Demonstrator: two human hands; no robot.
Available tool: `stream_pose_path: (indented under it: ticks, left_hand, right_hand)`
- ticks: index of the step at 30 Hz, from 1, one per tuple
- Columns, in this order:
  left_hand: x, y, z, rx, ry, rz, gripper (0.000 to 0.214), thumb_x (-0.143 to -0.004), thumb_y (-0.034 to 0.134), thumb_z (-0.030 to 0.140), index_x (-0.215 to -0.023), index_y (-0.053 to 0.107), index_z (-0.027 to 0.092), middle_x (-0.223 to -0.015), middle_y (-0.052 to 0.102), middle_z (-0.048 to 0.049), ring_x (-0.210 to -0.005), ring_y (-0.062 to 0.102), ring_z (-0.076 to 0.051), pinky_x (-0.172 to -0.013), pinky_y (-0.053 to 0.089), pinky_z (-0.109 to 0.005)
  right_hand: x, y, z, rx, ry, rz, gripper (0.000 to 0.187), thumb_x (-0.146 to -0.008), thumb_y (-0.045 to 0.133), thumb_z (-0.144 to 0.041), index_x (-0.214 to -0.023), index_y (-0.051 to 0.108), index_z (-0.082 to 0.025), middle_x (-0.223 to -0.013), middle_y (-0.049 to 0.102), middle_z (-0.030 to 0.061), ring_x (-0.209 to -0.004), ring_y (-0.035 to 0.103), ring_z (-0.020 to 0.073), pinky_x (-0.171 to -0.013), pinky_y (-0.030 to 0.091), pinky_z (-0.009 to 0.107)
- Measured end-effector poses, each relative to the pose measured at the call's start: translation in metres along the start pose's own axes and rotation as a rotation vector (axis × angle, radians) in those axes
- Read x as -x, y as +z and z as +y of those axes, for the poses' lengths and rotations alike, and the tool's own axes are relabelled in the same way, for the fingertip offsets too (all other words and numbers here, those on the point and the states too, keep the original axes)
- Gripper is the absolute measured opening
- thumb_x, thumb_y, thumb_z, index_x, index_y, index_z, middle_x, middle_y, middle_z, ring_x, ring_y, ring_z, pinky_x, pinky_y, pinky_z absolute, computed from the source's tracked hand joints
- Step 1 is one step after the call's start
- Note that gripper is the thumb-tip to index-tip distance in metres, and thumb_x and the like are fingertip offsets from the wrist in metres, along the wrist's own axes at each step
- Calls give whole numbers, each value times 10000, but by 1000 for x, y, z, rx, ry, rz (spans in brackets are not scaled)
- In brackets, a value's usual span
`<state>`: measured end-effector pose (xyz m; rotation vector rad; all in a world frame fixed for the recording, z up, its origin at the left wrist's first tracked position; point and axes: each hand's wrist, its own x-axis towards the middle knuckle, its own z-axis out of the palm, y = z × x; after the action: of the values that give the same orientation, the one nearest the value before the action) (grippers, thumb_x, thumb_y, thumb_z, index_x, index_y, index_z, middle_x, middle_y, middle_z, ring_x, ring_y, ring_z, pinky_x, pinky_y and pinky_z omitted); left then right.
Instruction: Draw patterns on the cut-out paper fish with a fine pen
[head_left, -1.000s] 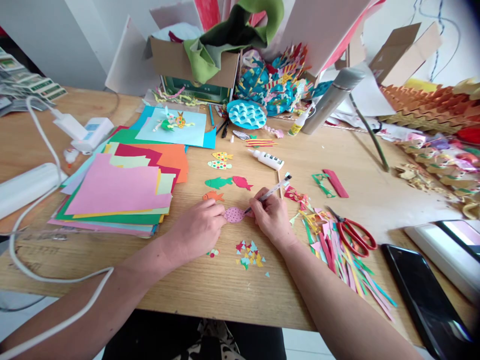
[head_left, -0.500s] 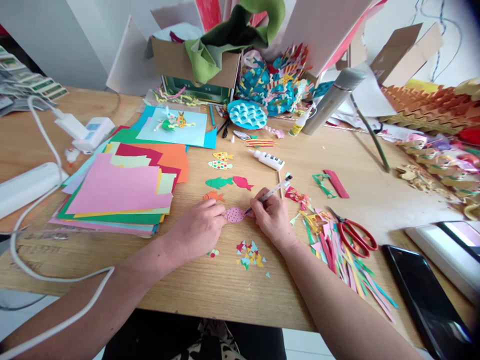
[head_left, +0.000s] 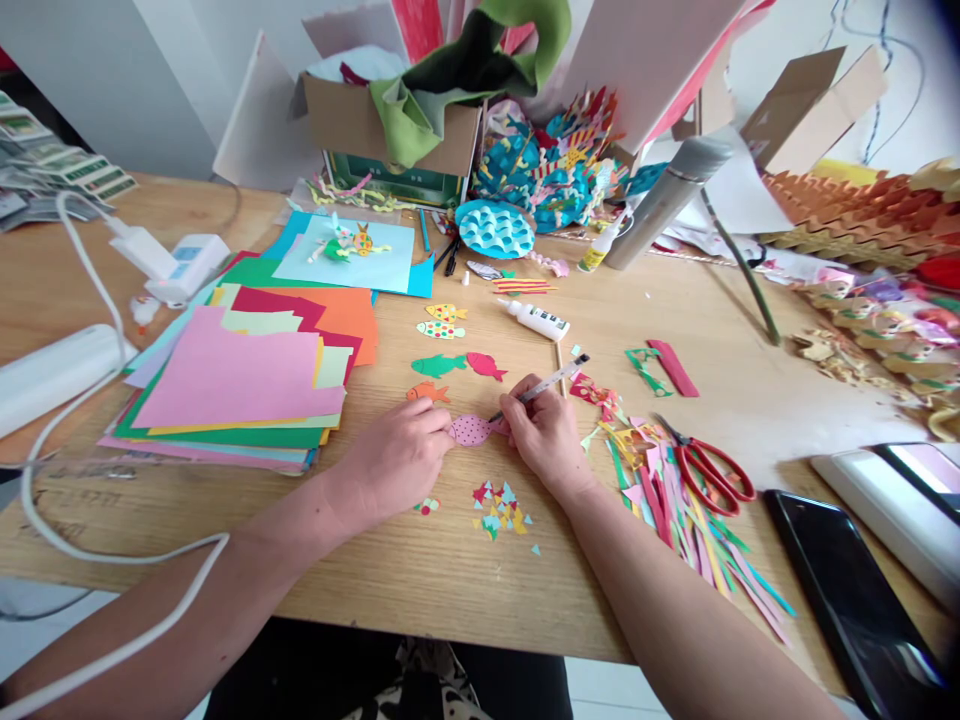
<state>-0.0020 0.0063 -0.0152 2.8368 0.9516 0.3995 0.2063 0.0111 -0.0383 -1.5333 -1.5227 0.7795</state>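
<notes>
A pink paper fish [head_left: 470, 431] with dark dots lies flat on the table between my hands. The fingers of my left hand [head_left: 411, 447] are closed at its left end, pinching or pressing it. In my right hand [head_left: 546, 432] is a slim pale pen [head_left: 553, 377], its tip down at the fish's right part near the tail. Just above lie an orange paper fish [head_left: 428, 392], a green one [head_left: 438, 365] and a crimson one [head_left: 487, 366]. Farther up are a yellow spotted fish [head_left: 446, 312] and a white spotted fish [head_left: 441, 329].
Stacked coloured paper [head_left: 232, 370] fills the left. Small paper triangles [head_left: 501, 510] lie nearest me. To the right are paper strips [head_left: 690, 520], red-handled scissors [head_left: 712, 475] and a black phone [head_left: 847, 590]. A white glue bottle [head_left: 541, 320] lies beyond my right hand.
The pen has shifted very slightly, its tip a little higher and farther left on the fish. My left hand and the fish stay in place.
</notes>
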Motion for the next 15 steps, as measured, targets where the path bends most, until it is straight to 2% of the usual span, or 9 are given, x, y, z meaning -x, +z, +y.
stream_pose_path:
  ticks: [15]
  left_hand:
    - [0, 0, 0, -18, 19, -13, 336, -829, 457, -40, -908, 742, 118, -849, 647, -70, -833, 552, -218, -801, 522, -358]
  right_hand:
    - [0, 0, -1, 1, -2, -8, 159, -840, 527, -296, -707, 478, -223, -501, 537, -27, -424, 472, 118, -463, 339, 238]
